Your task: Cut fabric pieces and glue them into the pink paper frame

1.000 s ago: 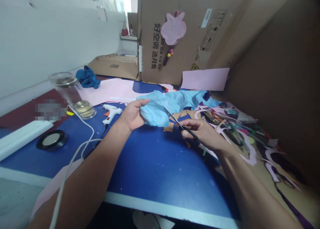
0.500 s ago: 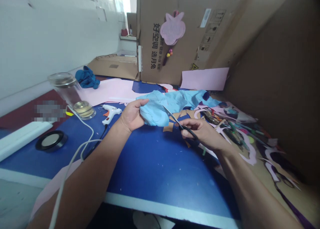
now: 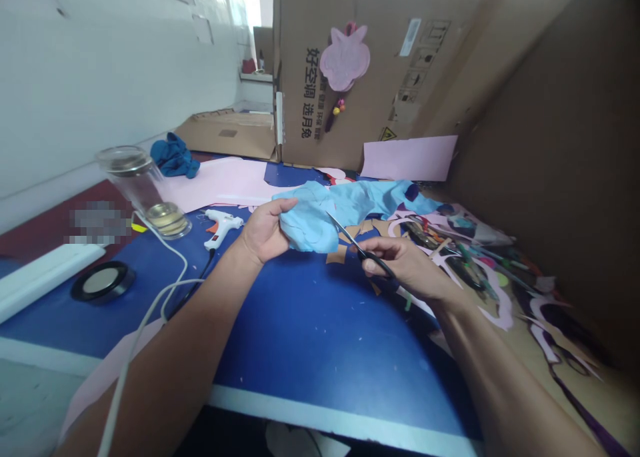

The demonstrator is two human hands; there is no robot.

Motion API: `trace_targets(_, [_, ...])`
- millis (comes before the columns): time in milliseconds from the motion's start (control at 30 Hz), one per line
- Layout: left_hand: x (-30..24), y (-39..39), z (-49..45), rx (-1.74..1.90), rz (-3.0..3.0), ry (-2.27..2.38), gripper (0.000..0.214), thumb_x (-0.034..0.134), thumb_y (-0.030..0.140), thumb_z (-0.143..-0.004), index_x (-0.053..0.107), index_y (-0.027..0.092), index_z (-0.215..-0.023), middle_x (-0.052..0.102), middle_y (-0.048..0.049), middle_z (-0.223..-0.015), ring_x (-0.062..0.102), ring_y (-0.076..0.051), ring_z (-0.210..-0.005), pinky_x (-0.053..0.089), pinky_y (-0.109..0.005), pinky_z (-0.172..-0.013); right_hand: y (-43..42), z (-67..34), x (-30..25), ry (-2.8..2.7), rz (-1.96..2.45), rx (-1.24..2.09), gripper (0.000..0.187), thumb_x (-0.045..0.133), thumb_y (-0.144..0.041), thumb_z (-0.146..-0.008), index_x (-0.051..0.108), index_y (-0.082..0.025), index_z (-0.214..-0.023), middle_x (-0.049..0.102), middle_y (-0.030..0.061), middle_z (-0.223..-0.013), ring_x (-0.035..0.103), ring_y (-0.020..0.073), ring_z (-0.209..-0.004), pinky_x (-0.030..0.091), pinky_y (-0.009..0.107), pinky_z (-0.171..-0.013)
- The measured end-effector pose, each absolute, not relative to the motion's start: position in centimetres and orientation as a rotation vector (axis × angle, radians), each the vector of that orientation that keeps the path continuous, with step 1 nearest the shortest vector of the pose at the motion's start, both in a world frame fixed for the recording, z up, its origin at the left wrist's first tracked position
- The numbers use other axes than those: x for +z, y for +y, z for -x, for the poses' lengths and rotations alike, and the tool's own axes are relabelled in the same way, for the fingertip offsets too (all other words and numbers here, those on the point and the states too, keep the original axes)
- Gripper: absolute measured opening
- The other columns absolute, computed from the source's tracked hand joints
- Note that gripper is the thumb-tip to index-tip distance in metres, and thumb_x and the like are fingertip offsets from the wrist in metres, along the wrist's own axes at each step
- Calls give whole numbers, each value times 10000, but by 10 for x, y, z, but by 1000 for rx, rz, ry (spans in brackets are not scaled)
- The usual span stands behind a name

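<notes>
Behind the table [image 3: 310, 350] stands a cardboard box [image 3: 383, 97]. Above the table, fingers of the left hand [image 3: 265, 232] pinch light-blue cloth [image 3: 313, 220]; those of the right hand [image 3: 403, 264] hold scissors [image 3: 349, 236], tip at the cloth.

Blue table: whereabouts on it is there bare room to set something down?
The largest nearly bare patch lies between the forearms, from below the light blue cloth to the pale front edge. A smaller one sits between the black roll and that edge, at left. The right is crowded with pink paper scraps.
</notes>
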State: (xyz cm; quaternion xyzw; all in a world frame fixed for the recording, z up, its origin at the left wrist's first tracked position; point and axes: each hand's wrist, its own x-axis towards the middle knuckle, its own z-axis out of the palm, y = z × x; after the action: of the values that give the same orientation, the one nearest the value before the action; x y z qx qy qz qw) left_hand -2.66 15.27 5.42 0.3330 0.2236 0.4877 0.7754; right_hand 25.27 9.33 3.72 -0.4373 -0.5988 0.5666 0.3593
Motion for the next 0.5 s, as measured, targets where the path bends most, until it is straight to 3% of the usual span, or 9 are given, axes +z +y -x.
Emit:
trace_targets(200, [54, 152, 26, 1060, -716, 491, 609, 617, 225, -877, 646, 73, -1466, 803, -199, -1249, 712, -398, -1289, 452, -599, -1220, 94, -253, 38, -1547, 1142, 1447, 455, 1002, -440, -686, 850, -207, -1046, 702, -4, -743, 568, 122, -592, 500, 265, -538])
trace_targets(500, [56, 152, 24, 1105, -686, 497, 634, 613, 213, -876, 610, 81, -1496, 796, -198, -1267, 716, -403, -1277, 465, -620, -1203, 97, -254, 32, -1473, 1137, 1414, 499, 965, -515, -747, 806, -202, -1102, 679, -5, -742, 553, 130, -630, 420, 251, -554])
